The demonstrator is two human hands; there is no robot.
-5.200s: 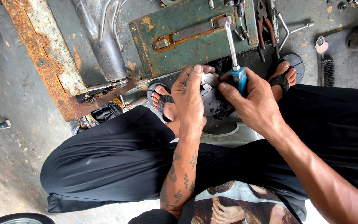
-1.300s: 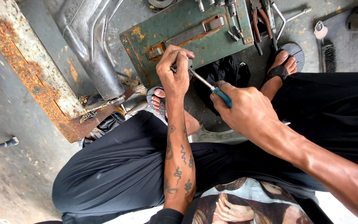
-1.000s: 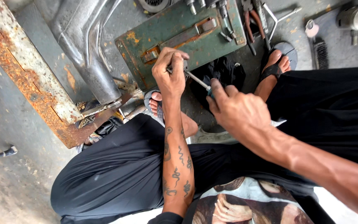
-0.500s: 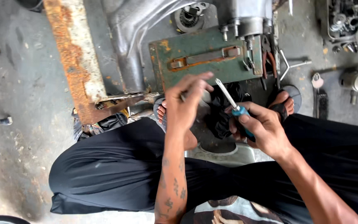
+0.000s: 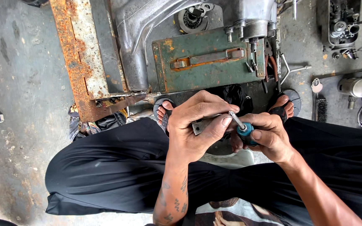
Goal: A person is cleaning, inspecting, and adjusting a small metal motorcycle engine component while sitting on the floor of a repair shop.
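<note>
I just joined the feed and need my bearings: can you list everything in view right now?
Screwdriver: one, blue handle, metal shaft, in the right hand.
Small metal part: one, grey, pinched in the left hand.
Green metal box: one, rusty at the edges, on the floor ahead of the feet.
Rusty beam: one, orange-brown, left of the box.
Engine casing: one, silver, behind the box.
Pliers: one pair, reddish handles, right edge of the box.
Wire brush: one, dark, floor at right.
Sandals: two, dark, on the feet.
Trousers: black, across the lap.
Left hand: one, grips the part.
Right hand: one, grips the screwdriver.
</note>
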